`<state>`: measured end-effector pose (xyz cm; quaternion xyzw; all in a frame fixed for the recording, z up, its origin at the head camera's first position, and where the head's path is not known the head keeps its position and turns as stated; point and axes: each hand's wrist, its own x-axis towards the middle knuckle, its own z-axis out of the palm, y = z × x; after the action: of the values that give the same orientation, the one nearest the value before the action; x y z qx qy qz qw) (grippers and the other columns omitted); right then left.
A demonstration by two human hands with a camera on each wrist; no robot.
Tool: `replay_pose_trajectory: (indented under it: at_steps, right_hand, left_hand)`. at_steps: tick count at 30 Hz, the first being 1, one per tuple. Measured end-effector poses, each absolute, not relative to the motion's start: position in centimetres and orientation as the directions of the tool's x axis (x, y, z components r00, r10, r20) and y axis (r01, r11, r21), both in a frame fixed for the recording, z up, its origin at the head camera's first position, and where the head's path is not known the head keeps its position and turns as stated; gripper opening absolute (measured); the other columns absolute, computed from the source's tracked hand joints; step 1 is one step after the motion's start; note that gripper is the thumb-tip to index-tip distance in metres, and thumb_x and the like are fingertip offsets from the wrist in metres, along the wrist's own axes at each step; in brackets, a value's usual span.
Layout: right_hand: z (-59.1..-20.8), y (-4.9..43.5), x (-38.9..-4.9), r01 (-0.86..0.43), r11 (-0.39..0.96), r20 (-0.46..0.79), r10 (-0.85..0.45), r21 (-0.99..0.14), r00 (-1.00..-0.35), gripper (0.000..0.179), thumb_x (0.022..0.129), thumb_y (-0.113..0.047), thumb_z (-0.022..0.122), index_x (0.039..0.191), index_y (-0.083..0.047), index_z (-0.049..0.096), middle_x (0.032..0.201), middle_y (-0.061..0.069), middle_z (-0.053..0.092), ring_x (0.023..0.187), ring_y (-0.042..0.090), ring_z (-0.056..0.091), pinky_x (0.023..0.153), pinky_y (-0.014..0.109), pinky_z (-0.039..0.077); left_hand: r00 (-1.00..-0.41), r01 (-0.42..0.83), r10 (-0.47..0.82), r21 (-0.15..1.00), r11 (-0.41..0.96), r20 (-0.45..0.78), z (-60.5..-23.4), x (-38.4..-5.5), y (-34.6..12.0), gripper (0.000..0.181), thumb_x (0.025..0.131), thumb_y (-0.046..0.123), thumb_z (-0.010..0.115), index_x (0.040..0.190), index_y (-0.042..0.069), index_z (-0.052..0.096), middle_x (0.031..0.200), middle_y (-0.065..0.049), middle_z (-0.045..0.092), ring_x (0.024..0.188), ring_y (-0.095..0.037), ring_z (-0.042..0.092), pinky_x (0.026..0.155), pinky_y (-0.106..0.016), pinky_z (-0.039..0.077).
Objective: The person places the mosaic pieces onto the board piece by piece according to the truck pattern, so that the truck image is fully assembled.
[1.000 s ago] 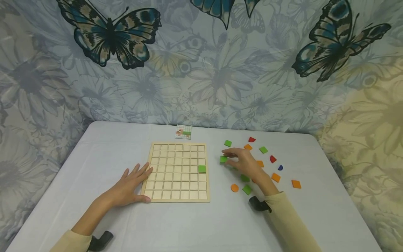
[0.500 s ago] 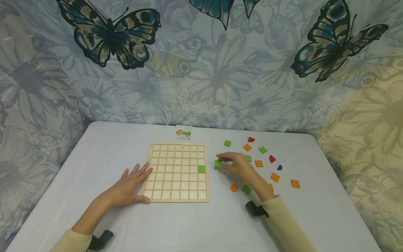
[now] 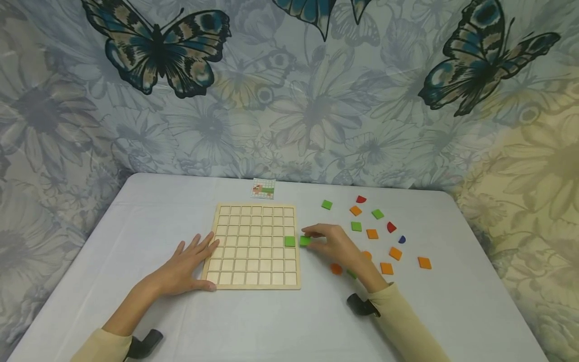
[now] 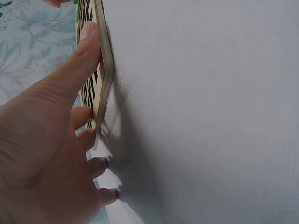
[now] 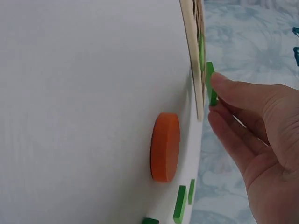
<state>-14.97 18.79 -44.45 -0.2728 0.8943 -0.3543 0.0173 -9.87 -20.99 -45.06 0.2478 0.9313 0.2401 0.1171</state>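
A wooden grid board lies on the white table, with one green square tile seated in a cell by its right side. My left hand rests spread on the board's left edge, thumb at the near corner; in the left wrist view the thumb lies over the frame. My right hand pinches a second green square tile between thumb and fingers, just beside the board's right edge. The right wrist view shows this pinched tile raised above the table, close to the board's rim.
A small printed card with a coloured grid pattern lies behind the board. Right of the board are scattered tiles: green squares, orange squares, red wedges, a blue piece and an orange disc. A patterned cloth hangs behind.
My right hand has carried the pinched green tile leftward and slightly nearer, from among the loose tiles to the board's right edge. My left hand has stayed on the board.
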Motion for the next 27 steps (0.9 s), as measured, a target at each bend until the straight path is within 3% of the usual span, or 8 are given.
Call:
replay_pose_trajectory:
  at_steps: [27]
  right_hand:
    - [-44.7, 16.2, -13.7, -0.518, 0.552, 0.156, -0.571, -0.653, -0.806, 0.040, 0.079, -0.005, 0.080, 0.117, -0.004, 0.070, 0.110, 0.003, 0.072, 0.101, 0.014, 0.067, 0.089, 0.029, 0.055]
  left_hand:
    - [-0.872, 0.366, 0.478, 0.512, 0.777, -0.101, -45.4, -10.0, -20.8, 0.109, 0.067, 0.057, 0.080, 0.151, 0.003, 0.035, 0.160, -0.021, 0.021, 0.143, -0.053, 0.012, 0.110, -0.071, 0.003]
